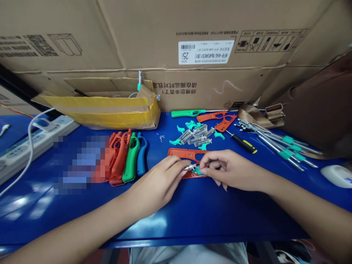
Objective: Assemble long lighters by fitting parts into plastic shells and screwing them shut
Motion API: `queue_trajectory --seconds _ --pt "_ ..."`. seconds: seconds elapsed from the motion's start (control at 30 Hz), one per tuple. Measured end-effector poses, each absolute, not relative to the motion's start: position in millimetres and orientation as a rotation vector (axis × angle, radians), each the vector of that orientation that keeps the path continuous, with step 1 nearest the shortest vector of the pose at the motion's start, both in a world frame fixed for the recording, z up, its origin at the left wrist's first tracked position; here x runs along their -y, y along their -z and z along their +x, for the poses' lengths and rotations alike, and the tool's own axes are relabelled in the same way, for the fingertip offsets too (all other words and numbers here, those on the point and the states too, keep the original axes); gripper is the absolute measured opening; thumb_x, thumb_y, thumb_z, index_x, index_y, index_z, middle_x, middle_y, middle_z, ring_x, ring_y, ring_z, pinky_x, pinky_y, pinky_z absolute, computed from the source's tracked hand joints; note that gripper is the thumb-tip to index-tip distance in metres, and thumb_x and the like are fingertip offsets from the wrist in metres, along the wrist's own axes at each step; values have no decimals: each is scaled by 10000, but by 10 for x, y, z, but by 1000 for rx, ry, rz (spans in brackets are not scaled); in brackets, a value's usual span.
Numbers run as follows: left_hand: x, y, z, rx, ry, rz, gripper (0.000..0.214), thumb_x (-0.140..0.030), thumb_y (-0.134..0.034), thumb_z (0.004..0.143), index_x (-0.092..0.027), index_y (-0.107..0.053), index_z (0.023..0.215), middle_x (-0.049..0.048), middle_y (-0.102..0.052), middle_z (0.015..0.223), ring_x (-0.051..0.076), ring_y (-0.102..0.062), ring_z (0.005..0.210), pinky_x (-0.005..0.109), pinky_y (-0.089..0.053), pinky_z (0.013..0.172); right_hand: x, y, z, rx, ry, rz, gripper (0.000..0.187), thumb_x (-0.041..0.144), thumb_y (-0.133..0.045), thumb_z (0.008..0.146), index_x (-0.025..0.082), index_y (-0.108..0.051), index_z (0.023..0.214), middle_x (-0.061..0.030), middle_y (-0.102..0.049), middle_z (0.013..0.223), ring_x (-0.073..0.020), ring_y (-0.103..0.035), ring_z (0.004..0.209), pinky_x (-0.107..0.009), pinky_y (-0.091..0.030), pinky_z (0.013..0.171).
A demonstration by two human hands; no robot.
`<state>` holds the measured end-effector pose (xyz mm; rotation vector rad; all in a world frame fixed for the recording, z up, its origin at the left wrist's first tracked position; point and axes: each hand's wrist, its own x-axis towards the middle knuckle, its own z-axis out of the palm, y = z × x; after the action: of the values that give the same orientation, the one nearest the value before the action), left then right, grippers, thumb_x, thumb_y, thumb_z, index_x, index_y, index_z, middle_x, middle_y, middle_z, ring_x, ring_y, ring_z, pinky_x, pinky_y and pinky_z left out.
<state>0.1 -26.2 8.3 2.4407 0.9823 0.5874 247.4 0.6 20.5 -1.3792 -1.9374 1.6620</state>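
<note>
Between the fingers of my left hand (165, 178) is a silver metal lighter tube (189, 167), its end pointing right. My right hand (225, 168) is closed, with thumb and forefinger pinching a teal plastic piece (197, 170) like a lighter trigger, with thin white wires below it. Both hands work over orange lighter shell halves (181, 152) lying on the blue table; the hands partly cover them. Just beyond lie clear fuel tanks (202, 135) and loose teal triggers (219, 135).
Orange, green and blue lighter shells (131, 161) line up at left, near a power strip (16, 150). Behind stands a yellow-taped cardboard box (101, 110). A screwdriver (244, 143), metal tubes with wires (280, 146) and a white mouse (337, 176) lie right. A green lighter (188, 113) lies behind.
</note>
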Motion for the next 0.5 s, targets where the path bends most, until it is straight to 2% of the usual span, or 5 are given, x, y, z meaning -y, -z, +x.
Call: queue_trajectory --seconds 0.5 --pt "255 -28 33 -929 -523 2315 315 -164 -369 1067 -152 -545 1327 92 -594 1156 184 -610 1053 322 -514 955 3 -228 2491 2099 -1487 -1273 204 374 -578 969 194 -666 934 70 -465 608 -65 -456 484 -203 -357 472"
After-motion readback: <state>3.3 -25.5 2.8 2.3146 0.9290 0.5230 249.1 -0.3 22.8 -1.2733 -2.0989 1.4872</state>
